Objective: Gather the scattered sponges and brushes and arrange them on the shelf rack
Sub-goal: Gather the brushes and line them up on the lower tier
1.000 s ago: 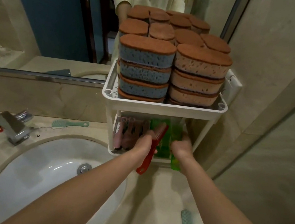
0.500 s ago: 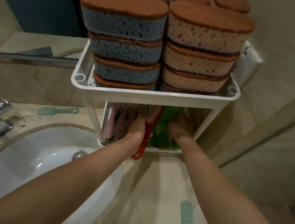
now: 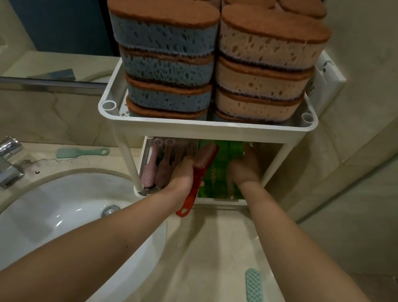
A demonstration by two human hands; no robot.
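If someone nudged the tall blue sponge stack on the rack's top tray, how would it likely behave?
Probably light and squashy: the blue sponge stack shows open, porous foam. Likely apt to topple: four sponges high, it rises well above the top tray rim. The tan stack close beside it might brace it on that side.

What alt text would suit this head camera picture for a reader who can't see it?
A person's left hand grips a red brush at the lower tier of a white shelf rack, while the right hand reaches among green brushes there. Blue sponges and tan sponges are stacked on top; a teal brush lies on the counter.
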